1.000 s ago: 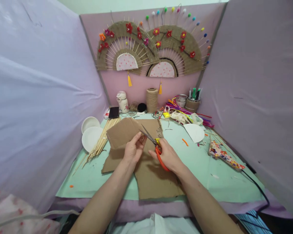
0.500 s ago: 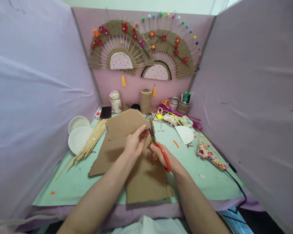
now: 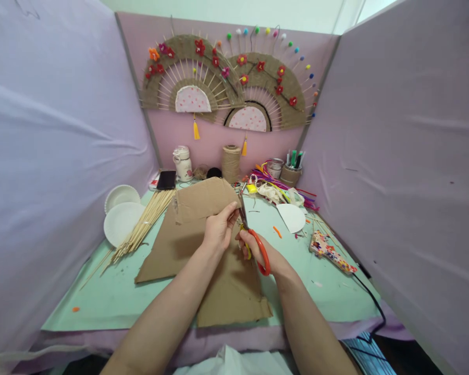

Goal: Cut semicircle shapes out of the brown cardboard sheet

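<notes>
My left hand (image 3: 221, 225) pinches the right end of a brown cardboard piece (image 3: 203, 199), holding it raised above the table. In my right hand (image 3: 254, 247) is a pair of scissors (image 3: 264, 255) with red and yellow handles. Their blades point away from me and meet the cardboard's right edge, close to my left fingertips. Two larger cardboard sheets lie beneath: one on the left (image 3: 166, 252), and one nearer to me (image 3: 230, 302), partly covered by my hands and forearms.
Bamboo sticks (image 3: 144, 226) and white bowls (image 3: 121, 223) lie left. At the back stand a twine spool (image 3: 231, 162), a white jar (image 3: 183, 164) and a pen holder (image 3: 291, 174). A corded, flower-patterned glue gun (image 3: 330, 250) and white paper (image 3: 292, 217) lie right. Decorated fans (image 3: 273, 67) hang behind.
The scissor blades look closer together than before at the cardboard's edge. The whole view has shifted slightly; both hands keep their holds.
</notes>
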`<state>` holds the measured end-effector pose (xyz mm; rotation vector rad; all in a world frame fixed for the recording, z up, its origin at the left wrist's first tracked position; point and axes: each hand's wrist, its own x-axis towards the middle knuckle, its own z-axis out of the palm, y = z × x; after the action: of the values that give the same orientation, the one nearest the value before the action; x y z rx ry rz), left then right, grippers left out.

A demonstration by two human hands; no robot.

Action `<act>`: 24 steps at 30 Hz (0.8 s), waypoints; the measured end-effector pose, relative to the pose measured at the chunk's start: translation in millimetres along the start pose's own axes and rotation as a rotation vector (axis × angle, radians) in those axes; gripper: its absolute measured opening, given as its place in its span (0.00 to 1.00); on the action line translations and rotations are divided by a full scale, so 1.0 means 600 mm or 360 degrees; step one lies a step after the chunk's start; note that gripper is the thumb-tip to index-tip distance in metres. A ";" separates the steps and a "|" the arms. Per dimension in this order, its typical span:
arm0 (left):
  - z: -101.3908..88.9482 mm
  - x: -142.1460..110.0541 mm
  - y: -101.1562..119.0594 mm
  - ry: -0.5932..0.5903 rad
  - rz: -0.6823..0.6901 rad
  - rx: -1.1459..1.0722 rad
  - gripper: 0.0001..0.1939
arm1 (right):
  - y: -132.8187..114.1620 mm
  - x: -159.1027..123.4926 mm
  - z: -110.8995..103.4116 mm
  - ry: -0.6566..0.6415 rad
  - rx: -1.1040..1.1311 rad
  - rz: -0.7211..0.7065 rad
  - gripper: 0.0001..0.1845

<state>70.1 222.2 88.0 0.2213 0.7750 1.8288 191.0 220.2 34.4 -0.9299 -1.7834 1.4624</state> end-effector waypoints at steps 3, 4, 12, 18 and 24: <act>-0.001 0.001 -0.001 -0.0032 0.0005 0.0023 0.05 | 0.000 -0.001 0.001 -0.0023 0.0058 0.0014 0.24; -0.001 0.001 -0.001 -0.0032 0.0006 0.0027 0.05 | 0.000 -0.001 0.002 -0.0022 0.0069 0.0019 0.24; -0.001 -0.001 0.001 -0.0004 0.0018 0.0052 0.07 | 0.004 -0.001 0.003 0.0010 0.0061 0.0036 0.26; 0.000 -0.002 0.003 -0.0027 0.0010 0.0066 0.05 | -0.011 -0.005 0.007 0.0047 0.0059 0.0075 0.26; -0.001 -0.006 0.008 -0.0069 -0.0033 0.0057 0.05 | -0.016 -0.009 0.012 0.0113 0.0034 0.0092 0.27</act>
<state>67.3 218.0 91.2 0.2744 0.7771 1.7863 187.0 210.5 42.6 -1.0176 -1.6993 1.4628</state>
